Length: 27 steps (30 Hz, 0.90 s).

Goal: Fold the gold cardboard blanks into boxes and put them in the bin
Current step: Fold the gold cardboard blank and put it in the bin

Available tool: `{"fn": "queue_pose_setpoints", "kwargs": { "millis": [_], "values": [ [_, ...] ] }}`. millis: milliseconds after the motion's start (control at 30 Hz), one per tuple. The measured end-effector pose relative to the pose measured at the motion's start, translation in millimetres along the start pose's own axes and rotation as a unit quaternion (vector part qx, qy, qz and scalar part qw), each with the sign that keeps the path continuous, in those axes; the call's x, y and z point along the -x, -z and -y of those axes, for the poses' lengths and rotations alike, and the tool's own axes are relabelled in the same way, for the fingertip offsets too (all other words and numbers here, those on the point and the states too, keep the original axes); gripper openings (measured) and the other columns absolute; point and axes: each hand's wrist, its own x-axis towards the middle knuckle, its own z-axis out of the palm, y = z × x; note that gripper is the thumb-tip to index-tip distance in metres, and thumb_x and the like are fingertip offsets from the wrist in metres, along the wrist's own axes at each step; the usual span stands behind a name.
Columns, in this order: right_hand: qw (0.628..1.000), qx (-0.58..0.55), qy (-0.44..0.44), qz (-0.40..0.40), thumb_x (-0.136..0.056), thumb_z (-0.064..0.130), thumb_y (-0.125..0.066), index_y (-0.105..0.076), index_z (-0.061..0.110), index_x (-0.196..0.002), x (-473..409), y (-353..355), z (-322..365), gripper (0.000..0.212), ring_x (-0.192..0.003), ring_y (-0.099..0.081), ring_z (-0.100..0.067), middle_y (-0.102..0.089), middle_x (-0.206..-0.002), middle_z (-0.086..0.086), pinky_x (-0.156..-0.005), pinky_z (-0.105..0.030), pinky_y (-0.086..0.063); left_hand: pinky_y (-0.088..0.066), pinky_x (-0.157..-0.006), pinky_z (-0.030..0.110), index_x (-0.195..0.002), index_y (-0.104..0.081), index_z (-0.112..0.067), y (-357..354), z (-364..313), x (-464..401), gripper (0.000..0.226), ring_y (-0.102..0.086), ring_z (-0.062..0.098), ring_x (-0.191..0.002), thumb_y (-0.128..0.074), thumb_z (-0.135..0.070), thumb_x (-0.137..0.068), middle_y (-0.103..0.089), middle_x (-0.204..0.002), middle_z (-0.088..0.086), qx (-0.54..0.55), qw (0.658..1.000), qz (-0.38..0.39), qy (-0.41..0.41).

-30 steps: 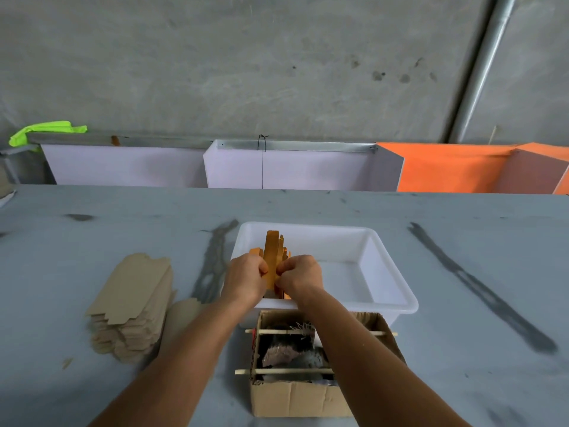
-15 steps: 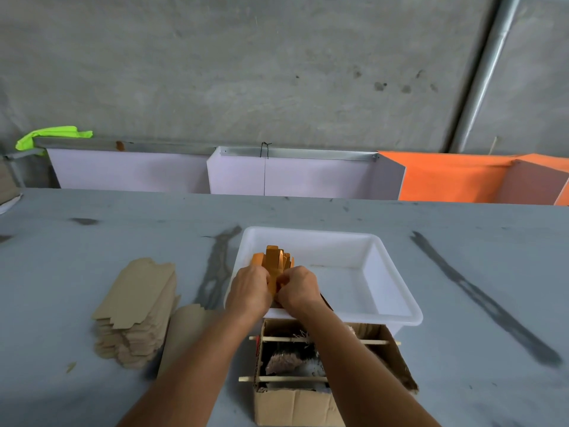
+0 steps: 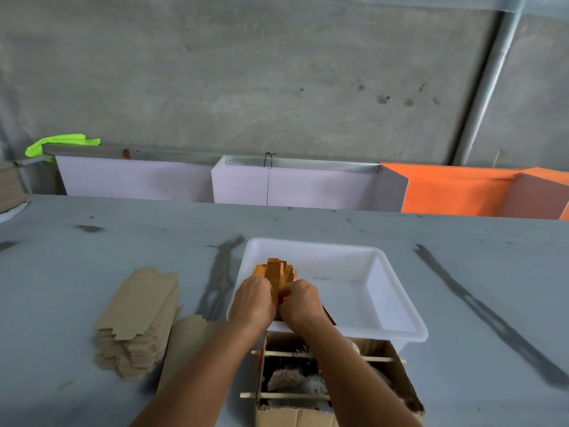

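The left hand [image 3: 253,300] and right hand [image 3: 300,302] meet knuckle to knuckle, fingers curled round a partly folded gold cardboard blank [image 3: 277,277] that stands upright between them – held over the near left corner of the white rectangular plastic bin [image 3: 397,291]. The bin sits mid-table on the grey scuffed table [image 3: 492,272]. Against its near rim stands an open brown cardboard box [image 3: 397,365] crossed by two thin wooden sticks [image 3: 286,396]. Toward the table's left edge lies a fanned stack of flat tan cardboard blanks [image 3: 138,322] – one more lies beside it.
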Motion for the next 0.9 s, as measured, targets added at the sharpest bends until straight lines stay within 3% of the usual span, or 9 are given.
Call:
{"fn": "queue_pose_setpoints", "kwargs": {
  "millis": [133, 267, 433, 633, 767, 900],
  "values": [
    [1.000, 0.017, -0.002, 0.000, -0.087, 0.001, -0.057, -0.071, 0.009, -0.089, -1.7, -0.4, 0.6, 0.017, -0.080, -0.066, -0.017, -0.069, -0.089, -0.006, -0.072, -0.028, -0.058, -0.055, -0.072, 0.031, -0.089, -0.069, -0.009, -0.1, -1.2, -2.4, 0.020, -0.063, 0.020, -0.079, -0.052, 0.003, -0.087, -0.065, -0.089, 0.006, -0.017, 1.000, 0.013, 0.001],
    [1.000, 0.022, 0.007, -0.002, -0.091, 0.008, -0.057, -0.072, 0.013, -0.093, -1.0, -1.4, -0.5, 0.016, -0.075, -0.063, -0.013, -0.068, -0.089, -0.003, -0.063, -0.020, -0.051, -0.054, -0.068, 0.029, -0.088, -0.067, -0.008, -1.7, -2.6, -3.1, 0.017, -0.063, 0.020, -0.076, -0.052, 0.000, -0.088, -0.065, -0.086, 0.007, -0.028, 1.000, 0.014, 0.000],
    [0.999, 0.040, 0.007, -0.031, -0.091, 0.013, -0.056, -0.073, 0.019, -0.093, 1.3, -2.5, -0.2, 0.018, -0.077, -0.063, -0.013, -0.069, -0.089, 0.001, -0.060, -0.021, -0.048, -0.046, -0.063, 0.025, -0.090, -0.067, -0.007, -0.6, -4.1, -1.6, 0.021, -0.061, 0.020, -0.077, -0.047, 0.000, -0.090, -0.066, -0.090, 0.008, -0.038, 0.999, 0.022, 0.006],
    [0.998, 0.054, 0.014, -0.006, -0.091, 0.012, -0.054, -0.073, 0.017, -0.090, 0.4, -1.6, 1.0, 0.019, -0.077, -0.065, -0.015, -0.070, -0.086, -0.001, -0.064, -0.023, -0.052, -0.041, -0.058, 0.022, -0.084, -0.063, -0.008, 2.6, -7.1, -1.6, 0.020, -0.054, 0.016, -0.067, -0.045, -0.001, -0.091, -0.066, -0.091, 0.009, -0.041, 0.998, 0.037, 0.019],
    [0.998, 0.055, 0.027, 0.006, -0.092, 0.012, -0.053, -0.074, 0.017, -0.092, 0.5, -0.7, 0.7, 0.022, -0.072, -0.062, -0.014, -0.069, -0.084, 0.000, -0.057, -0.021, -0.046, -0.045, -0.063, 0.023, -0.089, -0.062, -0.009, 2.8, -6.8, -0.5, 0.018, -0.060, 0.018, -0.075, -0.045, -0.004, -0.094, -0.066, -0.092, 0.007, -0.042, 0.998, 0.039, 0.025],
    [0.999, 0.044, 0.028, 0.011, -0.092, 0.015, -0.053, -0.073, 0.016, -0.091, 0.0, -0.7, 0.3, 0.020, -0.073, -0.063, -0.014, -0.069, -0.085, -0.001, -0.062, -0.022, -0.049, -0.044, -0.063, 0.022, -0.081, -0.057, -0.012, 4.8, -8.8, 0.9, 0.021, -0.055, 0.016, -0.070, -0.043, -0.008, -0.096, -0.062, -0.086, 0.005, -0.035, 0.998, 0.039, 0.025]
  ]
}}
